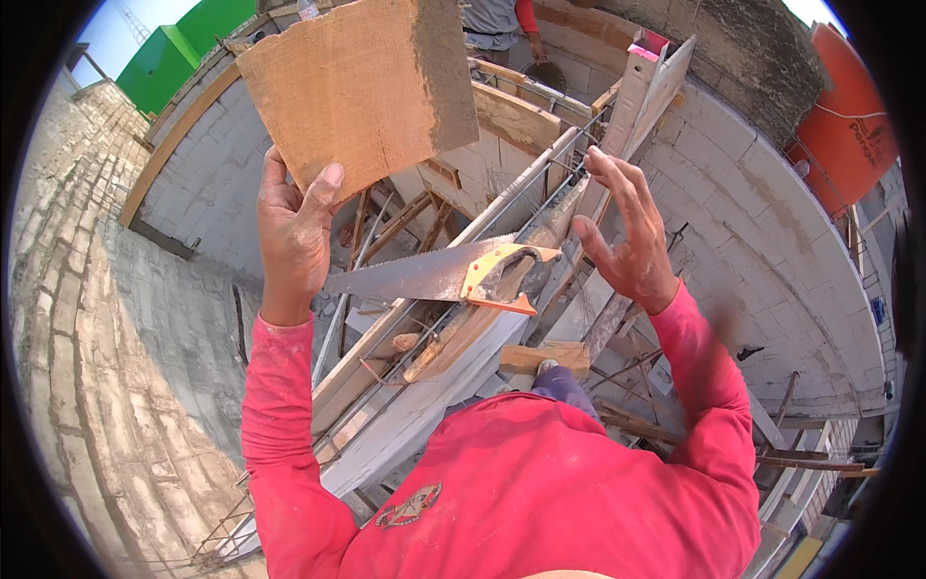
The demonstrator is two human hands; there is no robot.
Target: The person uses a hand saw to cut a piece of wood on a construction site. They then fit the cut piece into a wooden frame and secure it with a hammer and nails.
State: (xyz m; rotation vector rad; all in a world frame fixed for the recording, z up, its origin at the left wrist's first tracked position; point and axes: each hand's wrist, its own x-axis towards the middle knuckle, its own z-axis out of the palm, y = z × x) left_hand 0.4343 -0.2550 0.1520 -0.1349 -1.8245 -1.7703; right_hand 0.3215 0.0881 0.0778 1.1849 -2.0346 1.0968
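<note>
The left hand [294,227] is gripping a flat wooden board piece [362,87] by its lower edge, thumb pressed on the near face and fingers closed behind it, and is holding it raised above the work area. The right hand [622,236] is hanging open in the air, fingers spread apart and touching nothing, just beside the orange handle of a hand saw [439,275]. The saw is lying unattended, blade pointing toward the left hand, resting across a long timber formwork channel [453,338] that is running diagonally over steel reinforcing bars [526,188]. Judging from this arrangement, a cut appears to be finished: the board piece is showing a clean straight lower edge and the saw is already set down, while placing the piece anywhere is not yet done. A short wooden offcut [545,357] is lying near the person's knee. Grey block walls [733,222] are surrounding the pit. The top of the board piece is cut off by the picture's upper edge, so its full length cannot be told. The fingers behind the board are hidden. Another person [497,24] is standing beyond, visible only in part, and what that person is handling is hard to make out.
</note>
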